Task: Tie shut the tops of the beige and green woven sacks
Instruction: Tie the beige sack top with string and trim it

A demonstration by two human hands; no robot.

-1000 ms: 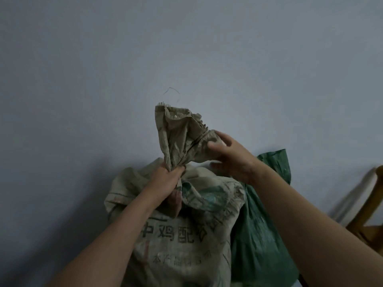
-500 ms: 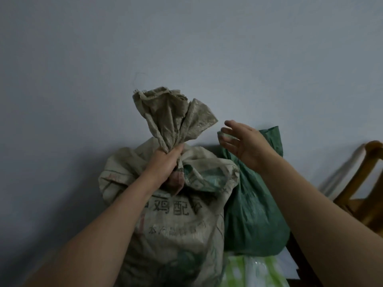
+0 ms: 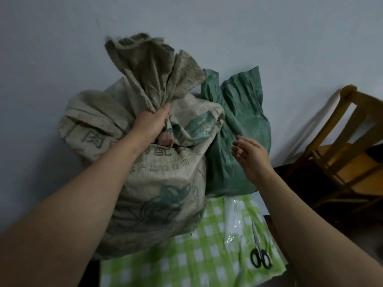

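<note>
Beige woven printed sack [image 3: 161, 183] neck bunched in left hand [image 3: 151, 125], fingers curled round it, untied; right hand [image 3: 252, 156] free, fingers loosely spread. Next probably needs a tie.

Beige sack [image 3: 157, 183], green sack [image 3: 238, 112] fill back by wall [image 3: 207, 27]; scissors [image 3: 257, 243] on open cloth [image 3: 186, 259]; chair [image 3: 352, 162] right

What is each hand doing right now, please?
Left hand: closed round the gathered neck of the beige woven sack.
Right hand: open, holding nothing, by the green woven sack.
</note>
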